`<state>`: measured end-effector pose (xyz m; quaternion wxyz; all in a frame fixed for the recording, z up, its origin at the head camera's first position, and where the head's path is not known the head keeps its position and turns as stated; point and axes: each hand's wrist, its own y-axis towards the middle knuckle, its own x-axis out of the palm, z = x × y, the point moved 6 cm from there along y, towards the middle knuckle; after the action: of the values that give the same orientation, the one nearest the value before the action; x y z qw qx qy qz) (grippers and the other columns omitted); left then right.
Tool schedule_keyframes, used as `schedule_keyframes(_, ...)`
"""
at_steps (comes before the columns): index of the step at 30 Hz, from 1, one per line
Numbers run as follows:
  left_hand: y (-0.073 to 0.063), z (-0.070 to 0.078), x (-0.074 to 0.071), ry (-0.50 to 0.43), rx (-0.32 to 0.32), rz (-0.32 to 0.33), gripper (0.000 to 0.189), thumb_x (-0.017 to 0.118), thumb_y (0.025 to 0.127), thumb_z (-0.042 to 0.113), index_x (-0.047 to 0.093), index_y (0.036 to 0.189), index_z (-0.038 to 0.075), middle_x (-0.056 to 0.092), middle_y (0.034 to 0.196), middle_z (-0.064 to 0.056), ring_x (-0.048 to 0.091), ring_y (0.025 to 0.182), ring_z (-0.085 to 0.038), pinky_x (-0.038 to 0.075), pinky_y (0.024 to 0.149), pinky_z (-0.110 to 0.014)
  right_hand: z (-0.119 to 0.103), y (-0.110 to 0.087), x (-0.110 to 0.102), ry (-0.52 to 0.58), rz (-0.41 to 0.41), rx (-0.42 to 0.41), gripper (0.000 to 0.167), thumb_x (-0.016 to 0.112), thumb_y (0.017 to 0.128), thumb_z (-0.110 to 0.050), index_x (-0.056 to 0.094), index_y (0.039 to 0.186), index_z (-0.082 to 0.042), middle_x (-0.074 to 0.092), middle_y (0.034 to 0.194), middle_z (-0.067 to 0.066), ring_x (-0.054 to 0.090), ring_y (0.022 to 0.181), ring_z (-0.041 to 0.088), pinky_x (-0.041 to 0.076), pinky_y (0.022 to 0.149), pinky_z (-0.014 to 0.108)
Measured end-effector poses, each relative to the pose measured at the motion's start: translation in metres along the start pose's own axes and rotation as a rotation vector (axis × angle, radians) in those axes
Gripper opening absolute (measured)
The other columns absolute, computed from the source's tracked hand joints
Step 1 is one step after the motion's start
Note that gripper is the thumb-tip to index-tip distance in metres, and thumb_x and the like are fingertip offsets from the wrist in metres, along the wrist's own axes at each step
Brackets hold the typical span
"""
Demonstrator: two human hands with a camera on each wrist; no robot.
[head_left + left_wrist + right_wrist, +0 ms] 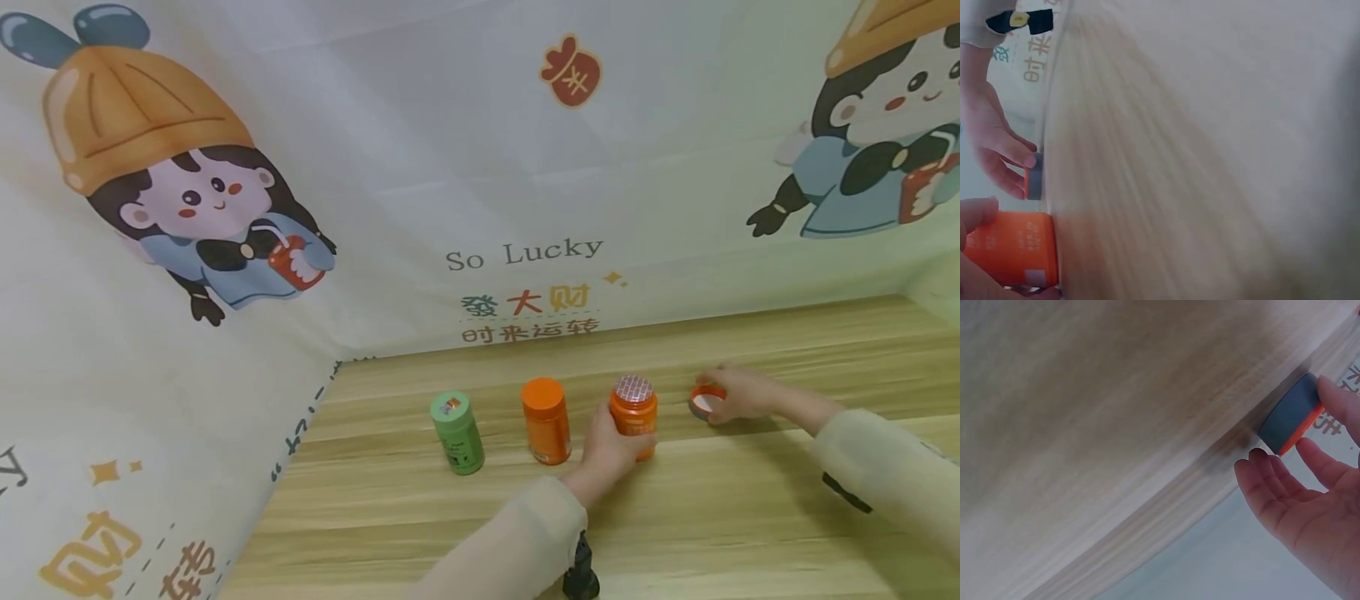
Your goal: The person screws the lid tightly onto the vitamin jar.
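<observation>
My left hand (606, 452) grips an orange bottle (636, 408), which stands upright on the wooden table. The bottle has no lid on, and a patterned seal covers its mouth. To the right, my right hand (738, 393) pinches a round screw lid (707, 402) between thumb and index finger. The lid lies upside down on the table, white liner facing up; the right wrist view shows its grey side (1292, 412) and orange rim. In the left wrist view the bottle's lower part (1016, 249) shows between the left hand's fingers.
Left of the gripped bottle stands an orange bottle with an orange lid (546, 421). Farther left is a green bottle (458, 433) with its lid on. A printed cloth (390, 208) hangs behind the wooden table (675, 533) and along its left side.
</observation>
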<state>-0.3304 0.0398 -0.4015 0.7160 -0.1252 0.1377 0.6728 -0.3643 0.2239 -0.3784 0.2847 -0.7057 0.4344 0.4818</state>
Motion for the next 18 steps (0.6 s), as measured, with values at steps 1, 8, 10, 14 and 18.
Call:
schedule_keyframes(1, 0.000, -0.001, 0.000, 0.000, -0.002, 0.002, 0.056, 0.077, 0.071, 0.005, 0.047, 0.118, 0.005, 0.058, 0.106, -0.006, 0.056, 0.101, -0.023, 0.044, 0.094, -0.041, 0.000, 0.000, 0.000, -0.004, 0.003, -0.007, 0.057, 0.074, 0.068, -0.013, 0.050, 0.111, 0.016, 0.047, 0.107, 0.038, 0.053, 0.090, 0.042, 0.046, 0.077, 0.052)
schedule_keyframes(8, -0.002, 0.001, -0.002, 0.029, 0.003, -0.015, 0.050, 0.080, 0.067, 0.006, 0.053, 0.109, 0.006, 0.060, 0.100, -0.003, 0.058, 0.094, -0.019, 0.047, 0.090, -0.037, 0.002, 0.001, 0.002, -0.026, 0.035, -0.065, 0.051, 0.074, 0.068, -0.014, 0.053, 0.107, 0.013, 0.055, 0.098, 0.027, 0.054, 0.083, 0.031, 0.047, 0.072, 0.045)
schedule_keyframes(10, -0.005, 0.004, -0.005, 0.035, 0.022, -0.054, 0.049, 0.080, 0.066, 0.006, 0.054, 0.108, 0.007, 0.061, 0.099, -0.002, 0.058, 0.092, -0.017, 0.048, 0.088, -0.035, 0.001, 0.000, 0.002, -0.032, 0.040, -0.071, 0.051, 0.073, 0.068, -0.014, 0.054, 0.106, 0.013, 0.056, 0.099, 0.026, 0.054, 0.084, 0.032, 0.047, 0.073, 0.045)
schedule_keyframes(14, -0.016, 0.008, -0.010, 0.026, 0.039, -0.171, 0.049, 0.081, 0.065, 0.007, 0.058, 0.108, 0.009, 0.064, 0.097, 0.002, 0.059, 0.089, -0.011, 0.048, 0.085, -0.029, -0.008, -0.005, -0.001, -0.019, 0.066, -0.084, 0.049, 0.073, 0.070, -0.015, 0.055, 0.106, 0.013, 0.056, 0.100, 0.026, 0.054, 0.086, 0.033, 0.047, 0.074, 0.045)
schedule_keyframes(18, -0.033, 0.004, -0.017, 0.018, 0.015, -0.273, 0.050, 0.082, 0.065, 0.007, 0.060, 0.109, 0.011, 0.064, 0.096, 0.004, 0.059, 0.087, -0.008, 0.048, 0.081, -0.026, -0.025, -0.013, -0.007, 0.019, 0.098, -0.094, 0.050, 0.073, 0.071, -0.019, 0.056, 0.109, 0.010, 0.056, 0.102, 0.023, 0.054, 0.086, 0.028, 0.047, 0.071, 0.039)
